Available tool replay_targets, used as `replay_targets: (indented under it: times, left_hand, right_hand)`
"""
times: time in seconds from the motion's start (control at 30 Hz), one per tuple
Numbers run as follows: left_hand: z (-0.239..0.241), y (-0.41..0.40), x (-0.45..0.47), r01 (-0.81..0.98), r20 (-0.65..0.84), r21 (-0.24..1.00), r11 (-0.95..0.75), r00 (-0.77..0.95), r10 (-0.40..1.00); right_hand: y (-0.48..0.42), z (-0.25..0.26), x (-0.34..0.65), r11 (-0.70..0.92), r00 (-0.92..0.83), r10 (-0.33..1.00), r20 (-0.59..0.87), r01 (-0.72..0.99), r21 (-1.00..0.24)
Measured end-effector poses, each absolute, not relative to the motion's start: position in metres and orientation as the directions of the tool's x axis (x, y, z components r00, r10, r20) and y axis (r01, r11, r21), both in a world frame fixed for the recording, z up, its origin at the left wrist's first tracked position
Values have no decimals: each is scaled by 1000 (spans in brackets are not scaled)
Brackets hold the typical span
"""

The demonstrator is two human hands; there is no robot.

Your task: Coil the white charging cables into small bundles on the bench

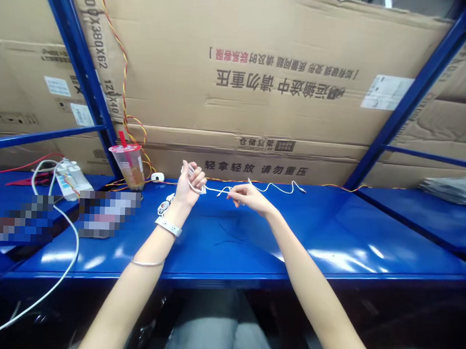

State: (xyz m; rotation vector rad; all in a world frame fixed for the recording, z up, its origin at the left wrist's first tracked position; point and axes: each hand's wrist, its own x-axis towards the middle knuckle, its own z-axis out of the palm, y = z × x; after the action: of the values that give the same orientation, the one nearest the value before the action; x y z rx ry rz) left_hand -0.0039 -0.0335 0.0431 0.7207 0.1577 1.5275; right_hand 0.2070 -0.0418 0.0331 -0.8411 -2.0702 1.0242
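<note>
My left hand (191,182) is closed around loops of a thin white cable (216,189), raised a little above the blue shelf. The cable runs taut from there to my right hand (246,196), whose fingertips pinch it. Beyond my right hand the loose part of a white cable (273,186) trails wavily toward the back of the shelf and ends in a small plug. Behind my left wrist a coiled white cable (164,206) lies on the shelf, partly covered by my arm.
Left of my hands stand a drink cup (129,166) with a red straw and a small white device (157,177). A white power strip (72,181) with a thick cord lies farther left. Cardboard (235,113) backs the blue shelf (222,250). Flat packets (452,190) lie right.
</note>
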Motion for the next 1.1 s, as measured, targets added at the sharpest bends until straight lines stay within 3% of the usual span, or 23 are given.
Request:
replay_targets:
  times: [0.13,0.23,0.4,0.57,0.7,0.83,1.1]
  left_hand:
    - [46,-33,-11,-854,338,495,-159,21,941]
    - [47,-34,-10,-855,356,482,-194,-11,934]
    - [51,-37,-5,-852,405,476,-218,-8,914]
    - [51,-38,0,-795,459,497,-347,-98,883]
    - [49,-41,9,-668,501,572,-477,-177,847]
    - [46,-47,18,-485,494,696,-530,-212,843]
    - [39,-43,13,-140,622,731,-668,-264,737]
  right_hand:
    - [-38,32,211,551,-587,744,320,267,-791]
    - [-31,22,205,538,-502,791,350,298,-788]
    - [-31,4,185,365,-415,869,270,171,-915]
    - [-51,-1,162,181,-615,782,106,61,-982]
    - [-66,-2,147,-36,-760,648,44,-88,-995]
    - [-69,0,146,-200,-837,547,-5,-125,-972]
    - [-67,7,152,-78,-698,698,156,-292,-953]
